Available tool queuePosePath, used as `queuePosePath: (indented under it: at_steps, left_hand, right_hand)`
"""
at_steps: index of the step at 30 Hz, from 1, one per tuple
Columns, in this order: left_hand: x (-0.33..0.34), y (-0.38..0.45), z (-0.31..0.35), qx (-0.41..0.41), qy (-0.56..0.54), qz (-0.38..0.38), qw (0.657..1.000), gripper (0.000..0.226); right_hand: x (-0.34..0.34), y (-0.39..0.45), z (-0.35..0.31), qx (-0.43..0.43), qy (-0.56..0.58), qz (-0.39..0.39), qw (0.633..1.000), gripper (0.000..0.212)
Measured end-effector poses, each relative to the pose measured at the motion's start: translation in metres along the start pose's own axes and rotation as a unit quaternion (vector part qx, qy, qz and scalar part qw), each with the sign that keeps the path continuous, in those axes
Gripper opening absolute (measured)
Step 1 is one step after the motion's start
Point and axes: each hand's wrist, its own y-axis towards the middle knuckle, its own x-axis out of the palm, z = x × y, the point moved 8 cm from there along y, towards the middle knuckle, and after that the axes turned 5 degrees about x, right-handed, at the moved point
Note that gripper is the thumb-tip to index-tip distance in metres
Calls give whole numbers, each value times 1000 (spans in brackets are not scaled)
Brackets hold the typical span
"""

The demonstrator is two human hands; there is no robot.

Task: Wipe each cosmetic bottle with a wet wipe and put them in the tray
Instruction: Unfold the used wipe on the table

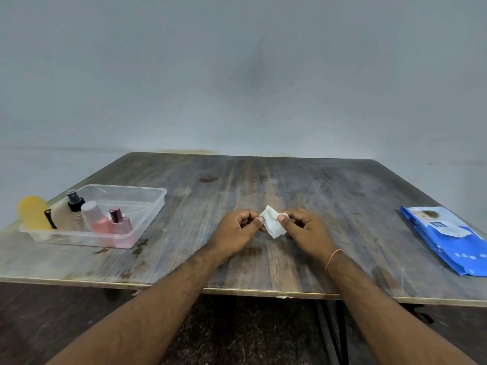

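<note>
Tray with bottles far left, wipes pack far right.

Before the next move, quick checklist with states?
1. Wipe held by both hands, left hand and right hand: ok.
2. Bottles in tray: ok, several inside.
3. Bottles left on table: none seen, ok.
4. All bottles wiped: cannot tell.
5. Wipe pack within reach on the right: ok.

Plain room (home or workspace, unclear), worn wooden table, bare grey wall
</note>
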Motion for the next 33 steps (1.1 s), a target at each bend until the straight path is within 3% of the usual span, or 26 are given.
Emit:
queuePosePath:
  at_steps: [7, 17, 22, 33]
  left_hand:
    - [-8, 0, -10, -47, -19, 45, 998, 23]
    - [-8, -1, -9, -54, -28, 54, 997, 25]
    - [-6, -2, -1, -16, 8, 40, 999, 22]
    - [-2, -2, 3, 5, 31, 0, 1000, 19]
  right_hand:
    - [-7, -1, -1, 2, -3, 52, 999, 17]
    - [-7, -6, -5, 2, 56, 31, 998, 15]
    - [-3, -12, -20, -60, -66, 17, 996, 44]
    - [3, -11, -20, -64, -61, -7, 996, 29]
